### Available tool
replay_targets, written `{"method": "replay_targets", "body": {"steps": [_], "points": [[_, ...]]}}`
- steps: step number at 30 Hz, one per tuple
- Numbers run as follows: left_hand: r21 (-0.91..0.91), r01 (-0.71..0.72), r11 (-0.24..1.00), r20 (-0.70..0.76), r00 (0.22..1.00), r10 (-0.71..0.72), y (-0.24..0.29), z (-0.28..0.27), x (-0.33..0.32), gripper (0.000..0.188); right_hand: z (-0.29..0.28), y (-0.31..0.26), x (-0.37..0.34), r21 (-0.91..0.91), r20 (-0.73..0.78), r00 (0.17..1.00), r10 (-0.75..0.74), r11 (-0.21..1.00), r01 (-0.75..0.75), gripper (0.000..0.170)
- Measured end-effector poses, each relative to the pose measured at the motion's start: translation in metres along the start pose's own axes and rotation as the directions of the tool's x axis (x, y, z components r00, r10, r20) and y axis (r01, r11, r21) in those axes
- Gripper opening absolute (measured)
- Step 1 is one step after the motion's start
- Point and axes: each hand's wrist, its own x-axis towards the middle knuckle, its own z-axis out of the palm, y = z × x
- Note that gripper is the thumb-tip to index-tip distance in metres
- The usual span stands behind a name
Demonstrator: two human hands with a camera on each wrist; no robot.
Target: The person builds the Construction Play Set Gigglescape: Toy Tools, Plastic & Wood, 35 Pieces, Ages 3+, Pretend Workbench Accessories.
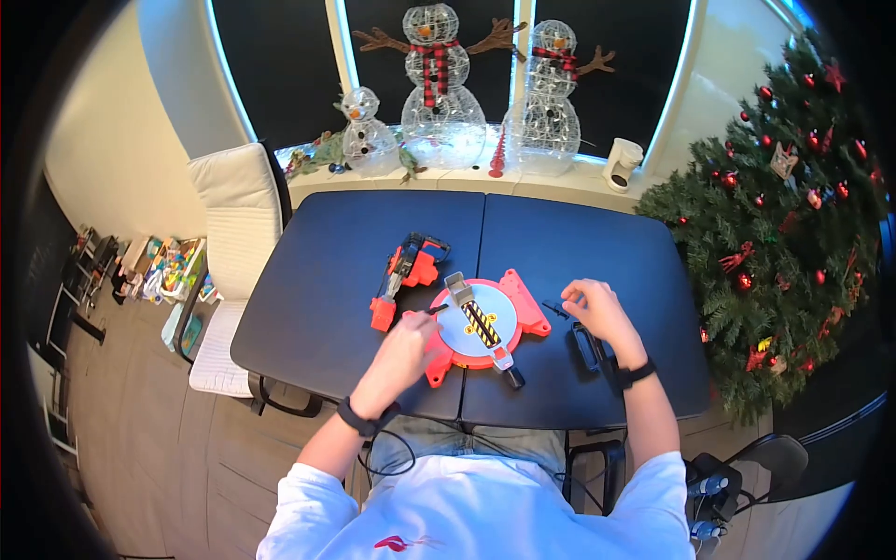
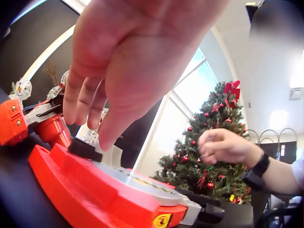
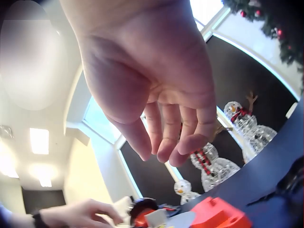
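A: Position of the main item?
B: Red-and-grey round base, middle of the table, across the seam. A black-and-yellow striped strip runs over its disc; a black knob sits at the end nearest the person.

A: Hands?
B: Well apart, one each side of the base. Left hand is over the base's left edge, fingers extended downward, thumb tip at a short black piece. Cannot tell whether thumb and fingers pinch that piece or only lie against it.

A: Right?
B: Right hand is raised above the table, fingers loosely bent, thumb separate, nothing held. A small black part lies just beside the base, below the fingertips; in the right wrist view a gap shows between them.

A: Other items on the table?
B: Red-and-black tool section on its side, beyond the left hand, apart from the base. Black frame-like part near the right forearm.

A: Surroundings?
B: White chair on the left; three wire snowmen on the window ledge; decorated tree on the right. Black band on the left wrist, another on the right.
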Motion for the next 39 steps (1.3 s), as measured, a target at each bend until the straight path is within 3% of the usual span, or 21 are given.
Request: {"method": "replay_targets", "body": {"steps": [5,11,14,20,23,24,27,28,31,39], "points": [[0.043,0.006,0.999,0.081,0.997,-0.009,0.019,0.014,-0.021,0.039,0.019,0.048,0.040,-0.337,0.181,0.975,0.131,0.939,-0.063,0.031],[0.188,-0.024,0.982,0.136,0.991,-0.001,0.011,0.030,-0.023,0.022,0.043,0.055,0.055,-0.417,0.285,0.930,0.232,0.904,-0.097,0.040],[0.243,-0.045,0.969,0.136,0.991,0.012,0.008,0.039,-0.021,0.013,0.043,0.050,0.061,-0.392,0.321,0.909,0.266,0.911,-0.128,0.039],[0.238,-0.043,0.970,0.153,0.988,0.006,0.007,0.038,-0.020,0.015,0.042,0.063,0.072,-0.326,0.378,0.886,0.267,0.935,-0.142,0.033],[0.228,-0.034,0.973,0.161,0.987,-0.003,0.006,0.038,-0.022,0.016,0.034,0.033,0.075,-0.198,0.235,0.952,0.196,0.969,-0.151,0.031],[0.223,-0.028,0.974,0.171,0.985,-0.011,0.006,0.039,-0.022,0.016,0.031,0.018,0.073,-0.198,0.158,0.985,0.072,0.979,-0.040,0.029],[0.226,-0.027,0.974,0.184,0.983,-0.016,0.006,0.040,-0.021,0.016,0.033,-0.015,0.081,-0.062,0.095,0.995,0.002,0.998,0.004,0.030],[0.232,-0.028,0.972,0.185,0.983,-0.015,0.007,0.039,-0.021,0.015,0.034,-0.027,0.084,-0.001,0.118,0.993,0.017,1.000,-0.017,0.029],[0.237,-0.029,0.971,0.167,0.986,-0.011,0.009,0.037,-0.022,0.016,0.043,-0.034,0.089,0.036,0.200,0.970,-0.135,0.991,0.130,0.028],[0.219,-0.039,0.975,0.145,0.989,0.007,0.008,0.038,-0.023,0.016,0.066,-0.022,0.096,-0.019,0.144,0.983,-0.111,0.993,0.115,0.023]]}}
